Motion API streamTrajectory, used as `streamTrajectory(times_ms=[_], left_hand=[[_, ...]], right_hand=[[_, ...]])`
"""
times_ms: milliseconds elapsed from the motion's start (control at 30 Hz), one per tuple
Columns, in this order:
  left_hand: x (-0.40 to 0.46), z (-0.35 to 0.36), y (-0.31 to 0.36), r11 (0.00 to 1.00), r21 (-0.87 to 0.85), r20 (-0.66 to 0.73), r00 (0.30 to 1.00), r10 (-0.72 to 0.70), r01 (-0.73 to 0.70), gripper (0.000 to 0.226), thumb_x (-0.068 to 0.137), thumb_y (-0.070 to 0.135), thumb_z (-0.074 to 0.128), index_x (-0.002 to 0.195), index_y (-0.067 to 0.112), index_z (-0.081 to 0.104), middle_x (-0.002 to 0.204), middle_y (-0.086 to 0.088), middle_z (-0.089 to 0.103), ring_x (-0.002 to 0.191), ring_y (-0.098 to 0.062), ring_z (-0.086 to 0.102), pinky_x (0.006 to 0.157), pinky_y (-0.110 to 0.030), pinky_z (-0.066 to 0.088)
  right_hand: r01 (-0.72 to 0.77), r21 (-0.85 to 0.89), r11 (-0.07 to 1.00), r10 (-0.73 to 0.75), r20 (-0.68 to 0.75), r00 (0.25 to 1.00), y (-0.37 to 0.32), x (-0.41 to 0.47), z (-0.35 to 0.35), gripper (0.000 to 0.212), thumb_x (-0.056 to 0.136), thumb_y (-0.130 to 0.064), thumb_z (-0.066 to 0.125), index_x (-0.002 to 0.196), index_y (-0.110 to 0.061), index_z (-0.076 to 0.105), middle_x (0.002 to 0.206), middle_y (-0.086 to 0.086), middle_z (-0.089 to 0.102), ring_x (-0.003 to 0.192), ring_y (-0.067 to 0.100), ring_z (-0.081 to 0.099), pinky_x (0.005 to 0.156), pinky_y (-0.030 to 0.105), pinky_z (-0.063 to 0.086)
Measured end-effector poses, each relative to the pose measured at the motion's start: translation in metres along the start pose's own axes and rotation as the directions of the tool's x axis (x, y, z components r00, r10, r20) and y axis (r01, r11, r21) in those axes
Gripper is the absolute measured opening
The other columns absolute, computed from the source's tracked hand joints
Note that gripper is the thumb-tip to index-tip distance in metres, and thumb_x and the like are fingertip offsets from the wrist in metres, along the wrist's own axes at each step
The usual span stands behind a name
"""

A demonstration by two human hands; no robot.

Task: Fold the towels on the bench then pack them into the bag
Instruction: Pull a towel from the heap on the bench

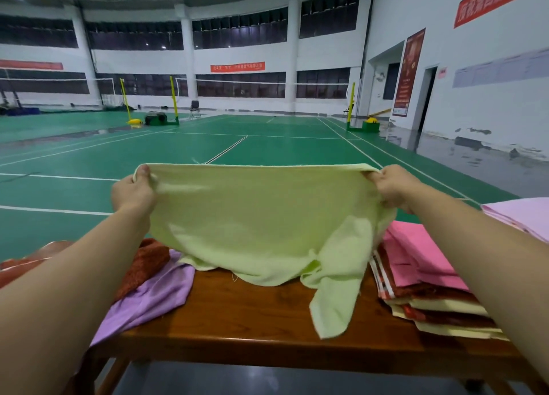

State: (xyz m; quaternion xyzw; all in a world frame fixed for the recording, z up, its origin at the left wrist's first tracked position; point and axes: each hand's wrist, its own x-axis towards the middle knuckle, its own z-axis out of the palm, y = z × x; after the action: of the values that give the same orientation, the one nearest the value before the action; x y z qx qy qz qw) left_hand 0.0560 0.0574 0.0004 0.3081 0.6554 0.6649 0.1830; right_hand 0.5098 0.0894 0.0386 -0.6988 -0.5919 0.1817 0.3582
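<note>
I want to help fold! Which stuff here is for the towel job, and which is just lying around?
For the job:
green towel, held by left hand and right hand
purple towel
rust towel
folded stack
bench

Just lying about:
net posts
chair

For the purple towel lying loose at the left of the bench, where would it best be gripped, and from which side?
Probably at the purple towel's near corner hanging over the bench's front edge, pinched from the front. That part hangs free, while its far end lies under the rust towel. Both hands, left hand and right hand, now grip the green towel.
</note>
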Motion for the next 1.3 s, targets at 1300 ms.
streamTrajectory(times_ms=[1300], left_hand=[[-0.072, -0.078, 0.127, 0.885, 0.108, -0.209, 0.859, 0.467, -0.454, 0.059, 0.106, 0.048, 0.041, 0.106, -0.005, 0.067, 0.132, -0.022, 0.057, 0.122, -0.036, 0.053, 0.107, -0.042, 0.036]], right_hand=[[0.044, -0.716, 0.697, -0.529, -0.472, 0.705, -0.068, -0.136, -0.131, 0.11, 0.082, -0.093, 0.02, 0.115, 0.004, 0.062, 0.118, 0.024, 0.063, 0.113, 0.037, 0.051, 0.102, 0.047, 0.036]])
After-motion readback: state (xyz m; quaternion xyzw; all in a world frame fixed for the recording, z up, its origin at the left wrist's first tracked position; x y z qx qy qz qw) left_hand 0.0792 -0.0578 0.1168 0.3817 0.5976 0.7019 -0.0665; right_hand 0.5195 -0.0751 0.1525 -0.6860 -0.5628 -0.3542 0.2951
